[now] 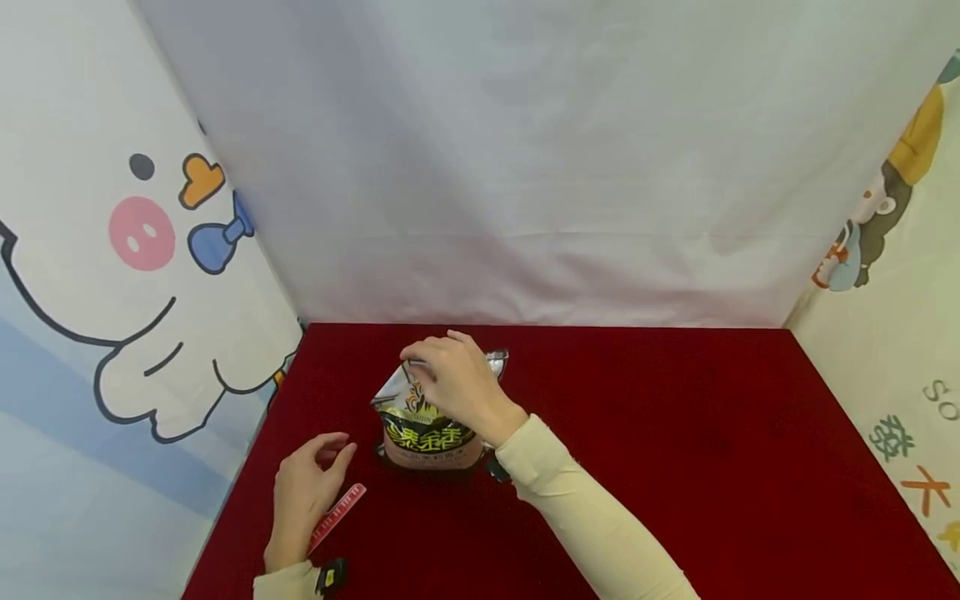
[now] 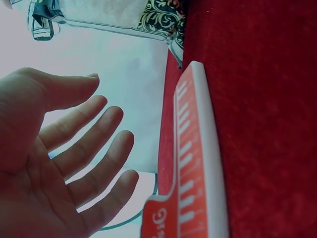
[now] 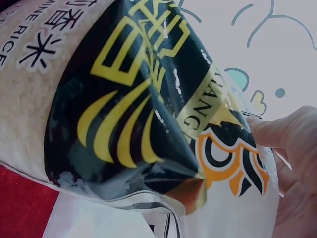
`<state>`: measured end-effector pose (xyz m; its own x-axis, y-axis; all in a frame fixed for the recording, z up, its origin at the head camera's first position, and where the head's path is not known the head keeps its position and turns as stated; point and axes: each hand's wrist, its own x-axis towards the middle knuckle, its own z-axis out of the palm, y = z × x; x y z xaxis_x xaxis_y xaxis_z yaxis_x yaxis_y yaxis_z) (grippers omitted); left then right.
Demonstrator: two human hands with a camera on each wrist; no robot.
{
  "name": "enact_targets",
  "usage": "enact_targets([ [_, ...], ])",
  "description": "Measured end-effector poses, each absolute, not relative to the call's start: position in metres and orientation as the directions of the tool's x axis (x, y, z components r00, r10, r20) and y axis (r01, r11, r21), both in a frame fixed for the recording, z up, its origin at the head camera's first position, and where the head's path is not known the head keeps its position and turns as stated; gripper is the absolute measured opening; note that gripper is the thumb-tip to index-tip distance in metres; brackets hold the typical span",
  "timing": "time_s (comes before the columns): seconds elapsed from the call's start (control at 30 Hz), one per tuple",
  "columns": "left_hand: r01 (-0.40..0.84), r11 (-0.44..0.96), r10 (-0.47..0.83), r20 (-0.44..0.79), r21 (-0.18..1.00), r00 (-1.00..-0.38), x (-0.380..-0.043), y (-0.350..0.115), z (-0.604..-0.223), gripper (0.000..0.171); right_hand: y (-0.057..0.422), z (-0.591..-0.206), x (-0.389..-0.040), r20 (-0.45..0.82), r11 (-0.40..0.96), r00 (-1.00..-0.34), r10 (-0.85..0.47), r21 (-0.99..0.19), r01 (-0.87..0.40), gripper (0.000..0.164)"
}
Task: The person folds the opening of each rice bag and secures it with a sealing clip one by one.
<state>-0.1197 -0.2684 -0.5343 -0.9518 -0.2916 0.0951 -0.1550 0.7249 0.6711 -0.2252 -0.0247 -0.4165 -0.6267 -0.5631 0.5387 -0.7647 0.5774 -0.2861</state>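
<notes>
A bag of rice (image 1: 431,446) stands upright on the red tabletop, left of the middle. Its clear lower part shows the grains, and "MINE RICE" can be read on the bag (image 3: 119,109) in the right wrist view. My right hand (image 1: 461,379) grips the bag's top edge, with some fingers hidden behind the film. To the bag's lower left, my left hand (image 1: 303,492) is held with relaxed fingers and an empty palm. Just beside it lies a red strip with white edges and a piano-key print (image 2: 190,148); the left hand does not touch it.
Red cloth (image 1: 660,450) covers the table. A white curtain (image 1: 525,167) hangs behind it. Printed cartoon panels stand at the left (image 1: 90,250) and right (image 1: 892,375) sides. A small dark object (image 1: 497,471) shows by the bag, near the right wrist.
</notes>
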Motion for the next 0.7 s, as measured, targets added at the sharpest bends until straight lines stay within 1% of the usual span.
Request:
enact_targets([
  [0.17,-0.178,0.724,-0.296,0.068,0.667,-0.953,-0.1164,-0.2709,-0.5383,0.031,-0.0248,-0.4173,-0.2243,0.539,0.579,-0.627,-0.563,-0.284,-0.764,0.014],
  [0.7,-0.209,0.729,-0.308,0.039,0.652,-0.951,-0.1118,-0.2746,-0.542,0.033,-0.0252,-0.4195,-0.2234,0.537,0.581,-0.633,-0.558,-0.292,-0.759,0.014],
])
